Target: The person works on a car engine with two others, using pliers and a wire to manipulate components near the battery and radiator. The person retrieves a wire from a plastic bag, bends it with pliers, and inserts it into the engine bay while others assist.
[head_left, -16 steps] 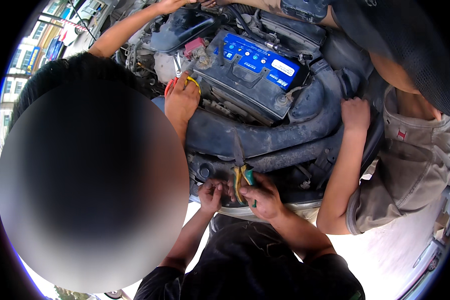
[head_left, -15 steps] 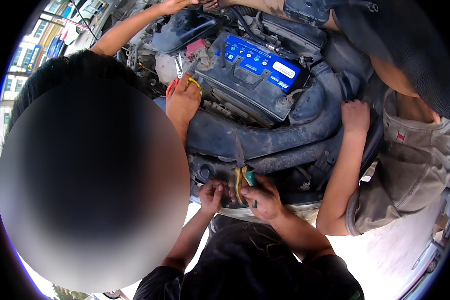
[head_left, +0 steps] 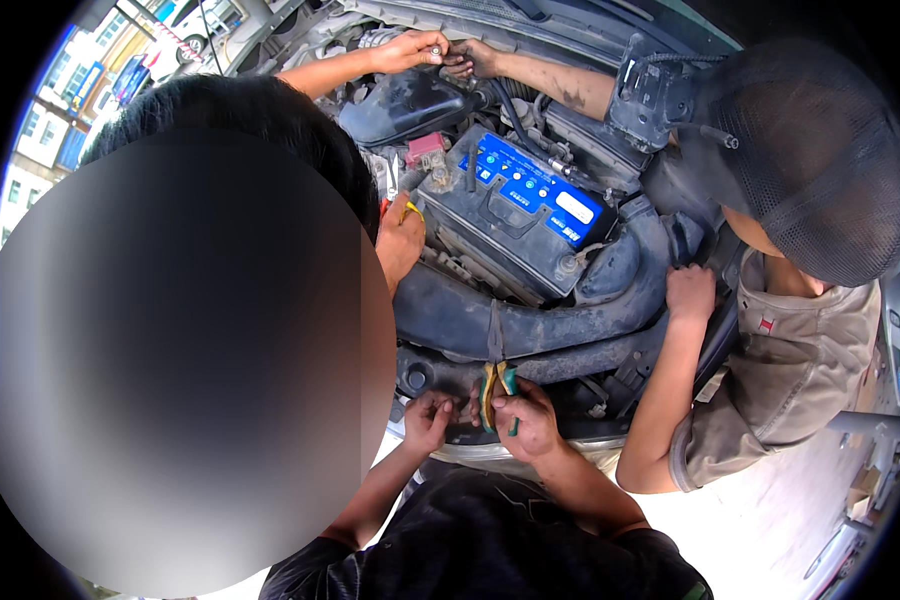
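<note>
My right hand grips a pair of long-nose pliers with yellow and green handles, the jaws pointing away from me over a black plastic duct. Beside it on the left, my left hand rests at the front edge of the engine bay, fingers curled; whatever they may hold is hidden. Beyond the duct sits a dusty car battery with a blue label. A co-worker on the left holds a red-and-yellow-handled cutting tool near the battery's left side.
The left co-worker's other hand meets a hand of the capped co-worker on the right, above the engine. That person's other hand lies at the bay's right edge. A black air box and a red terminal cover lie behind.
The view has shifted, so the engine bay sits lower and the co-workers' meeting hands show fully. The person on the left appears nearer the battery. My grip on the pliers is unchanged.
</note>
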`<state>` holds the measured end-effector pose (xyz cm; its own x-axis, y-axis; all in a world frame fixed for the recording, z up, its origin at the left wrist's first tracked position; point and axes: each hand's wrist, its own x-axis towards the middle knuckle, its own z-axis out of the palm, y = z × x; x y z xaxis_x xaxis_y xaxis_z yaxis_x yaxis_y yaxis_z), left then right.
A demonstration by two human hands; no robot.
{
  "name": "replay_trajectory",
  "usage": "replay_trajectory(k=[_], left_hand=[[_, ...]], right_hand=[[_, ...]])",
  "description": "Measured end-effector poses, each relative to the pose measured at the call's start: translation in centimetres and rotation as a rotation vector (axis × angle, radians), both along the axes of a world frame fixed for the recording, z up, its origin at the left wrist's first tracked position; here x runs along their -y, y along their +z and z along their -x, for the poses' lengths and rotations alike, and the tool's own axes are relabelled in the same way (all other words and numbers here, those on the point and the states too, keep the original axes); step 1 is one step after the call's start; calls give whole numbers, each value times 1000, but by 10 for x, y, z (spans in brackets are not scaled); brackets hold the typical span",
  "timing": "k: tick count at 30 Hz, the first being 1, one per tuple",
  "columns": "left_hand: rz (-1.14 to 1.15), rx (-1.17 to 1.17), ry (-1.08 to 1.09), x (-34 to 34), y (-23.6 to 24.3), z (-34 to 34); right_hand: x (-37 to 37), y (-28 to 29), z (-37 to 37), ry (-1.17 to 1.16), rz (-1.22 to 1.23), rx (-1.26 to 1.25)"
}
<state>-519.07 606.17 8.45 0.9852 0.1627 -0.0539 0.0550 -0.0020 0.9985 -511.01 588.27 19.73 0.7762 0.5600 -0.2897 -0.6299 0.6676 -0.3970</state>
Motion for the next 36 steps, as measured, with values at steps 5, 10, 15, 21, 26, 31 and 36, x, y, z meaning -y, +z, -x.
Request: replay_trajectory(k=[5, 10, 15, 21, 26, 31, 36], left_hand=[[11, 5, 15, 3, 7, -1], [-27, 16, 8, 4, 15, -3], [-73, 40, 2, 3, 20, -5], [-34, 64, 16, 3, 9, -4], [-68, 72, 11, 4, 18, -7], [-62, 81, 4, 3, 15, -6], [-33, 85, 5, 2, 11, -6]], right_hand=[[0, -4, 3, -2, 7, 4], [-1, -2, 4, 3, 23, 30], [-1, -1, 4, 46, 40, 27], [-2, -5, 5, 55, 56, 35], [-4, -4, 5, 47, 59, 11], [-4, 2, 4, 45, 94, 8], [-4, -10, 4, 13, 114, 5]])
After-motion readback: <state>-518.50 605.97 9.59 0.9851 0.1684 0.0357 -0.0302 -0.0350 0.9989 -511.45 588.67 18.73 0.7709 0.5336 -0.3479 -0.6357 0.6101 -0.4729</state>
